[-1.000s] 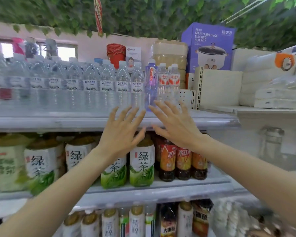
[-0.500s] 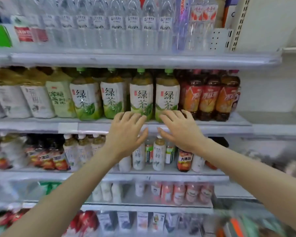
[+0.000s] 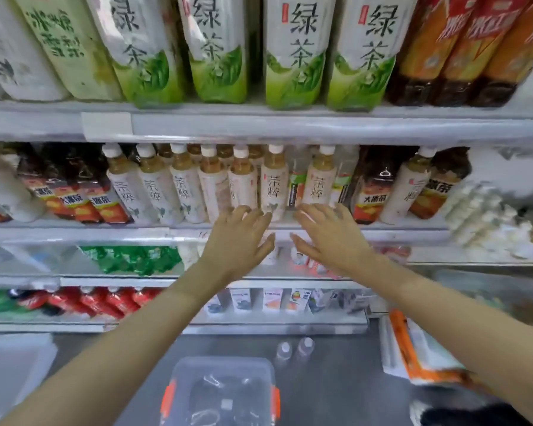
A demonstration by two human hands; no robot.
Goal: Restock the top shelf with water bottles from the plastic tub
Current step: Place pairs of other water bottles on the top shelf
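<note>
Item 1, left hand point(image 3: 237, 238): we record it palm down, fingers straight and spread, holding nothing.

Item 2, right hand point(image 3: 331, 238): likewise flat, fingers apart, nothing in it. Both hands hang side by side in front of the edge of the middle shelf point(image 3: 74, 233); we cannot tell whether the fingertips touch it.

Item 3, plastic tub point(image 3: 225, 362): clear, with orange latches at either side, standing on the grey floor point(image 3: 336, 385) below the forearms. We cannot make out what lies inside.

Item 4, water bottles point(image 3: 294, 348): two small clear ones, upright on the floor, side by side, just beyond the tub's far right corner.

Item 5, green tea bottles point(image 3: 296, 56): a row with white-and-green labels on the upper shelf in view, with orange-labelled bottles point(image 3: 474, 47) to their right.

Item 6, pale tea bottles point(image 3: 273, 186): white caps, ranged along the middle shelf just behind the hands, with dark bottles at both ends.

Item 7, small cartons point(image 3: 271, 299): on a lower shelf, between the forearms.

Item 8, orange-and-white package point(image 3: 419, 348): on the floor at right.
</note>
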